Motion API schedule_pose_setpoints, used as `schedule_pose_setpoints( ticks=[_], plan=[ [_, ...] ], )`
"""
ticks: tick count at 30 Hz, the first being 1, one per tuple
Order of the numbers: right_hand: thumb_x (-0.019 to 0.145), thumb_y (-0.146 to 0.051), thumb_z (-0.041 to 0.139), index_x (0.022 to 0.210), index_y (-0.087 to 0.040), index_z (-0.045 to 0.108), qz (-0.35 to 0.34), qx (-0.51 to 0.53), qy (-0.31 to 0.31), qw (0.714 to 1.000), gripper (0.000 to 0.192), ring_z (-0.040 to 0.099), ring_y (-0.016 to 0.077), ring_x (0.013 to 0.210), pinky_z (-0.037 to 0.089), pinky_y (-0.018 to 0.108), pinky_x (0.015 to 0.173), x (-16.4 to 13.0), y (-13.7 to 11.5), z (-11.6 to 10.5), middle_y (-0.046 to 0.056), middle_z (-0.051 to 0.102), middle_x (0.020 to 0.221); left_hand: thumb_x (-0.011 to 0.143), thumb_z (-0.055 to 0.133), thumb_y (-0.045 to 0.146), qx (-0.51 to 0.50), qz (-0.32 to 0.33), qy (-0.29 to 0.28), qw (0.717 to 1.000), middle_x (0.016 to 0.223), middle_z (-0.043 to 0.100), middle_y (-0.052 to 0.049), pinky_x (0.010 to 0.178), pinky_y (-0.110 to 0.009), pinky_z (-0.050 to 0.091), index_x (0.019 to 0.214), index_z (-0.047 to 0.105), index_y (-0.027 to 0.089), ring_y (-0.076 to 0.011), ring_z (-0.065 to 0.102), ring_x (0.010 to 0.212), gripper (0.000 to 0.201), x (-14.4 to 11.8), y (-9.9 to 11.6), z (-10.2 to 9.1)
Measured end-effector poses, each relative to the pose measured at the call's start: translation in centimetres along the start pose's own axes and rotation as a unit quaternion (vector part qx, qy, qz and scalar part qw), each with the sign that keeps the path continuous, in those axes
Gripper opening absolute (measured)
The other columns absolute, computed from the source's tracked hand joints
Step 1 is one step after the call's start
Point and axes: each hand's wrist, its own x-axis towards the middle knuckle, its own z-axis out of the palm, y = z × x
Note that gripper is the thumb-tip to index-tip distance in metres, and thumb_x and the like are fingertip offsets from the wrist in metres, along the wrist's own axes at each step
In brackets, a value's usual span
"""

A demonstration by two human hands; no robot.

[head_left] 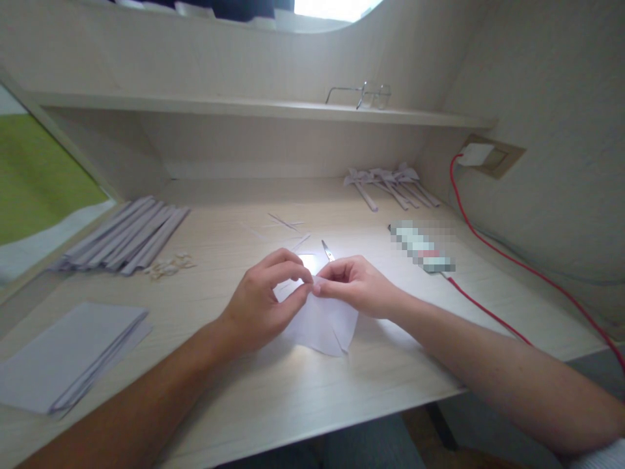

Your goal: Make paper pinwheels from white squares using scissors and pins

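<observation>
A white sheet of paper [317, 326] with creases hangs just over the desk, pinched at its upper middle. My left hand [268, 296] grips it between thumb and fingertips. Right beside those fingertips, my right hand [359, 286] pinches the same paper with thumb and forefinger. Partly hidden behind my right hand is a pair of scissors [327, 251], one blade tip showing. Thin paper strips [283, 223] lie on the desk beyond my hands.
Rolled paper tubes [127, 234] lie at the left, beside rubber bands [168, 266] and folded paper [73, 355]. Paper-topped sticks [390, 185] rest at the back right. A phone [422, 246] with a red cable [488, 312] lies right. A wire rack [361, 94] stands on the shelf.
</observation>
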Motion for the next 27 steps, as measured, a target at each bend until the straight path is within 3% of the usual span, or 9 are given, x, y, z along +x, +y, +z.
schedule_pose_setpoints(
  ticks=[5, 9, 15, 19, 22, 24, 27],
  plan=[
    [0.085, -0.034, 0.074, 0.079, -0.014, 0.073, -0.029, -0.037, -0.010, 0.999, 0.021, 0.052, 0.0105, 0.062, 0.037, 0.024, 0.055, -0.2, -0.1, 0.1, 0.000, 0.062, 0.070, 0.090, 0.065, 0.014, -0.033, -0.083, -0.021, 0.996, 0.088, 0.065, -0.001, 0.074, -0.028, 0.046, 0.084, 0.072, 0.019, -0.0154, 0.061, 0.085, 0.010, 0.2, 0.0, 0.2],
    [0.083, -0.036, 0.077, 0.080, -0.014, 0.074, -0.008, -0.014, 0.004, 1.000, 0.022, 0.055, 0.0116, 0.063, 0.038, 0.024, 0.055, -0.1, 0.0, 0.1, 0.001, 0.065, 0.072, 0.091, 0.067, 0.024, -0.068, -0.164, -0.004, 0.984, 0.087, 0.068, 0.000, 0.067, -0.026, 0.046, 0.085, 0.071, 0.020, -0.0148, 0.061, 0.079, 0.008, 0.2, -0.4, 0.4],
    [0.078, -0.040, 0.081, 0.082, -0.016, 0.074, 0.013, 0.097, 0.120, 0.988, 0.025, 0.058, 0.0121, 0.058, 0.039, 0.024, 0.052, 0.4, -0.1, -0.5, 0.001, 0.068, 0.070, 0.094, 0.064, 0.048, -0.148, -0.235, 0.011, 0.961, 0.081, 0.071, -0.001, 0.065, -0.026, 0.044, 0.088, 0.075, 0.019, -0.0154, 0.061, 0.074, 0.031, 0.5, -0.5, 0.2],
    [0.074, -0.038, 0.084, 0.082, -0.016, 0.074, -0.011, 0.186, 0.189, 0.964, 0.025, 0.059, 0.0120, 0.058, 0.041, 0.024, 0.053, 0.8, -0.1, -1.0, 0.001, 0.069, 0.072, 0.087, 0.069, 0.039, -0.158, -0.251, -0.008, 0.955, 0.073, 0.069, 0.000, 0.067, -0.027, 0.043, 0.077, 0.073, 0.018, -0.0156, 0.060, 0.071, 0.024, 0.7, -0.8, 0.1],
    [0.072, -0.037, 0.086, 0.083, -0.017, 0.073, -0.013, 0.215, 0.217, 0.952, 0.026, 0.059, 0.0115, 0.058, 0.041, 0.023, 0.052, 0.9, -0.1, -1.1, 0.001, 0.070, 0.074, 0.083, 0.068, 0.031, -0.171, -0.254, 0.014, 0.952, 0.065, 0.064, 0.001, 0.066, -0.027, 0.043, 0.069, 0.069, 0.018, -0.0146, 0.057, 0.066, 0.019, 0.8, -0.9, 0.0],
    [0.071, -0.037, 0.087, 0.082, -0.016, 0.073, -0.012, 0.213, 0.206, 0.955, 0.027, 0.058, 0.0109, 0.057, 0.041, 0.023, 0.051, 0.8, -0.2, -1.0, 0.000, 0.069, 0.073, 0.083, 0.067, 0.030, -0.178, -0.247, 0.023, 0.952, 0.065, 0.064, 0.002, 0.066, -0.027, 0.043, 0.070, 0.069, 0.018, -0.0141, 0.056, 0.065, 0.018, 0.8, -0.8, -0.1],
    [0.069, -0.037, 0.089, 0.085, -0.014, 0.076, 0.020, 0.180, 0.123, 0.976, 0.030, 0.062, 0.0131, 0.060, 0.044, 0.024, 0.054, 0.5, -0.2, -0.8, 0.003, 0.072, 0.076, 0.084, 0.068, 0.030, -0.178, -0.238, 0.014, 0.955, 0.064, 0.063, 0.002, 0.065, -0.027, 0.041, 0.069, 0.069, 0.018, -0.0133, 0.055, 0.064, 0.019, 0.8, -0.7, -0.1]
  ],
)
